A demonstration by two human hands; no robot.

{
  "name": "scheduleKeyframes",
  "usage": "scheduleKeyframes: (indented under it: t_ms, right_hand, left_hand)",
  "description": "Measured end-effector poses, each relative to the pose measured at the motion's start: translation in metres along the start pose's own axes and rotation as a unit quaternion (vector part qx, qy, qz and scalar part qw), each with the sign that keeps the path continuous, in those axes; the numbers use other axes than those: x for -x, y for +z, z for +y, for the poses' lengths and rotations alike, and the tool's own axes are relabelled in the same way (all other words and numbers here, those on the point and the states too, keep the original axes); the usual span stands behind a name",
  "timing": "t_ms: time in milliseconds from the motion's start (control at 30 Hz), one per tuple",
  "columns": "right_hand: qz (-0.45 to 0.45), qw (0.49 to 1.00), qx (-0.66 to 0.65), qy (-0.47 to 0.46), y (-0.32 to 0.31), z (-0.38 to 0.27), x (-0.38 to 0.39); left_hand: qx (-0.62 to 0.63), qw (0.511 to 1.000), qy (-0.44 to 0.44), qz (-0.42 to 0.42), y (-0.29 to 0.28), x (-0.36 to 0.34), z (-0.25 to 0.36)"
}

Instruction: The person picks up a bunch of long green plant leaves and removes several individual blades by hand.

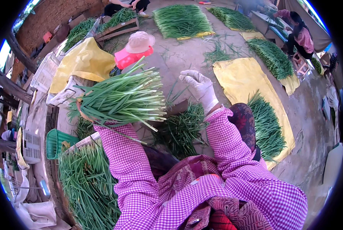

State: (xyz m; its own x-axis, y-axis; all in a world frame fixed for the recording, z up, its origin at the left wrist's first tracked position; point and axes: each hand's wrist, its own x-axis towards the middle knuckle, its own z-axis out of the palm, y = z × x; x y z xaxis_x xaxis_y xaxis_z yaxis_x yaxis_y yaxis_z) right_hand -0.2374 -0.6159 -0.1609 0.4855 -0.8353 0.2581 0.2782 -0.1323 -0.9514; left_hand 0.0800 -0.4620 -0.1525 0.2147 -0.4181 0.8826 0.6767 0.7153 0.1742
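A thick bunch of garlic chives (121, 96) lies across my left hand (83, 110), its green leaves to the left and pale stem ends to the right. That hand is closed around the leafy part, and most of it is hidden beneath the leaves. To the right of the stem ends, my right hand (199, 89) is raised in a white glove. Its fingers are loosely bent and apart, with nothing visible in them. Loose dark green chives (183, 130) lie below, between my forearms. A large heap of chives (85, 180) sits beside my left arm.
Right of my knee, more chives (266, 128) lie on a yellow sheet (244, 76). Further rows of chives (183, 21) spread beyond. A green basket (57, 142) stands at left. Ahead is a person in a pink hat (140, 42); another person (302, 38) sits far right.
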Motion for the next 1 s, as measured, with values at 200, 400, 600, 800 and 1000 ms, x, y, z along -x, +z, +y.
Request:
scheduleKeyframes:
  t_ms: [200,400,600,800,1000]
  right_hand:
    - [-0.065,0.998,0.006,-0.01,0.023,-0.02,-0.007]
    - [-0.168,0.983,0.038,0.06,0.052,-0.014,-0.008]
    - [-0.116,0.932,-0.324,0.116,0.049,-0.013,0.009]
    - [-0.118,0.85,-0.511,0.046,0.008,0.005,0.004]
    - [-0.115,0.984,-0.133,0.015,0.006,-0.004,0.003]
  left_hand:
    - [0.071,0.994,-0.009,0.088,0.026,-0.017,-0.001]
    - [0.112,0.993,-0.033,0.027,0.034,-0.026,-0.015]
    - [0.099,0.99,-0.063,-0.074,0.03,-0.035,-0.018]
    - [0.099,0.993,-0.037,-0.054,0.044,-0.034,-0.019]
    - [0.065,0.995,-0.038,-0.064,0.04,-0.036,-0.019]
